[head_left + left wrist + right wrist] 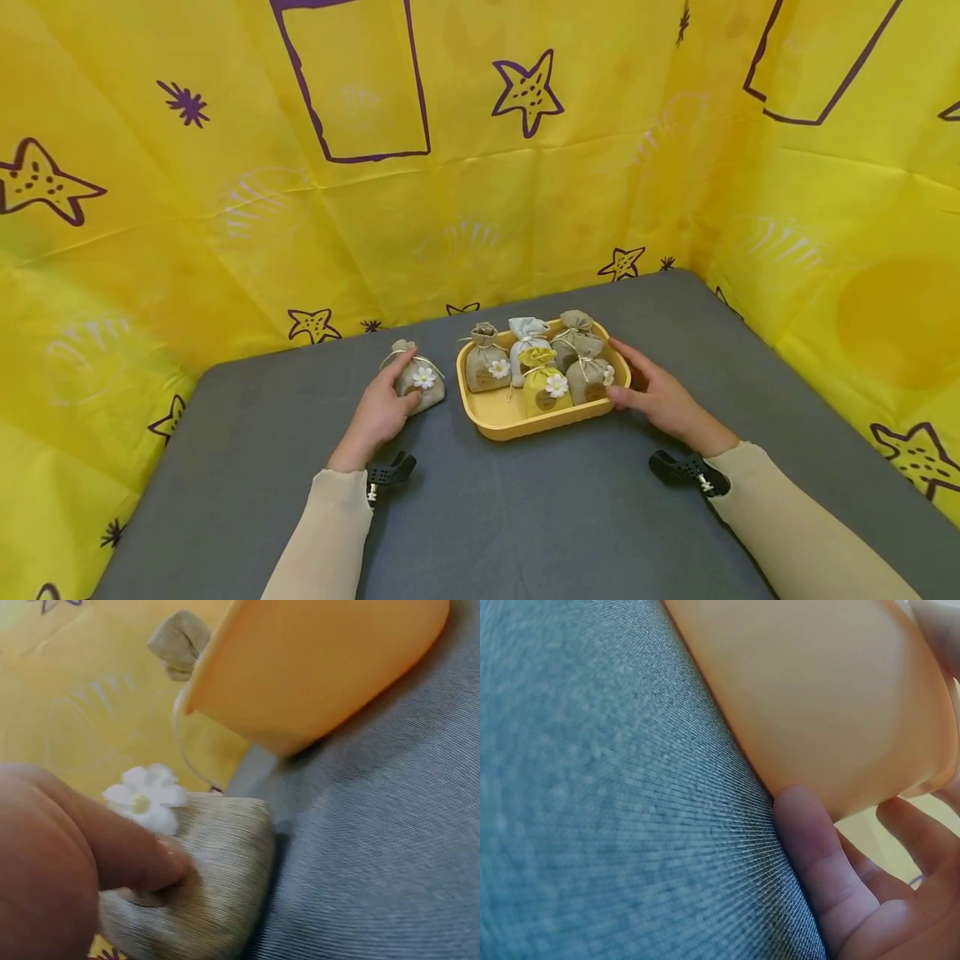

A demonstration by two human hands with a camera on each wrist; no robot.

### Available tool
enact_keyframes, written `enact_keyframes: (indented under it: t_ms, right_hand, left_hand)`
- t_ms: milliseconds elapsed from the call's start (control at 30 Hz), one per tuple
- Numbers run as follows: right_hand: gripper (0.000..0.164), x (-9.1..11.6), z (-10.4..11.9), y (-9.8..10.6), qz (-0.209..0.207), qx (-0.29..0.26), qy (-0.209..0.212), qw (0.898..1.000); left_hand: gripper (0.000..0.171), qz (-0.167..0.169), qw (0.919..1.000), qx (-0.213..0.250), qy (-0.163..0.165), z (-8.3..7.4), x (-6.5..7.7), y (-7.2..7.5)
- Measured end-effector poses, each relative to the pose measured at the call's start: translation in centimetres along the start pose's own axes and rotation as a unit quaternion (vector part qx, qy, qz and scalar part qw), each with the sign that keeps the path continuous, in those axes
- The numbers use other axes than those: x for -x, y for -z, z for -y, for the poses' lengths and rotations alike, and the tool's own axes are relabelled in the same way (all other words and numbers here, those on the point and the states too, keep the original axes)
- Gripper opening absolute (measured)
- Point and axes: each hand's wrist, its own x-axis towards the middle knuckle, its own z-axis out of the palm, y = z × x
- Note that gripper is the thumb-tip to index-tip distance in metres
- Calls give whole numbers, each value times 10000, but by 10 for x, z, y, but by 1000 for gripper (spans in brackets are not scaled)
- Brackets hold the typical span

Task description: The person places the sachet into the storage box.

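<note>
My left hand [377, 415] is on a grey-beige drawstring sachet [432, 397] lying on the table left of the tray. In the left wrist view the thumb [146, 859] presses on the cloth beside a white flower [146, 799]; the other fingers are mostly hidden. My right hand [667, 404] grips the right end of a yellow-orange tray [517, 430], with the thumb low at its front corner and the fingers spread toward the back. In the tray stand several tied sachets: a yellow one [537, 397], a whitish one [519, 363] and grey-beige ones, including one at the left [483, 371].
A dark grey cloth covers the table [495, 517]. Yellow patterned curtains [465, 208] hang behind it and along the right side. Each wrist carries a black strap mount, the left mount [392, 471] and the right mount [686, 468].
</note>
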Motion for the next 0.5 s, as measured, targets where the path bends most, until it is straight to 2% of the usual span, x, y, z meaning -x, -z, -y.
enact_keyframes:
  t_ms: [133,267,367,500]
  right_hand:
    - [78,0,1,0,3,-101,3,9999]
    - [78,-1,0,0,23,-175,40,9998]
    - [78,-1,-1,0,39,-228,90,9997]
    - [77,-1,-1,0,70,-284,131,9995]
  left_hand:
    - [57,-141,9992,-29,-380,-1,1,2]
    - [43,-359,9981,16,-492,3,0,1]
    - [34,-489,9975,261,-433,5,0,0]
    - [28,-705,9930,845,-423,4,0,0]
